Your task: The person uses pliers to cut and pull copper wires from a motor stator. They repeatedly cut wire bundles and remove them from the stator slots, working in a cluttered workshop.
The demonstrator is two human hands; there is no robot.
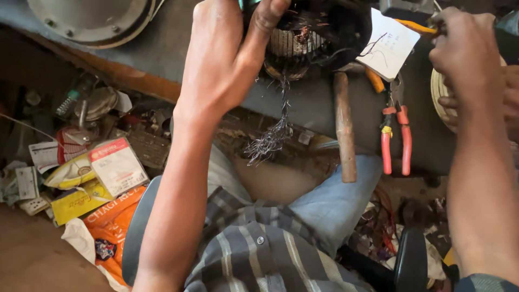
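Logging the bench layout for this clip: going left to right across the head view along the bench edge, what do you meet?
Round metal cover → left hand on the motor stator → wooden hammer handle → red-handled pliers → right hand gripping an orange-handled tool.

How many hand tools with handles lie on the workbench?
2: a wooden-handled hammer near the bench edge in the middle, and red-handled pliers just to its right. The right hand holds an orange-handled tool; others may be hidden.
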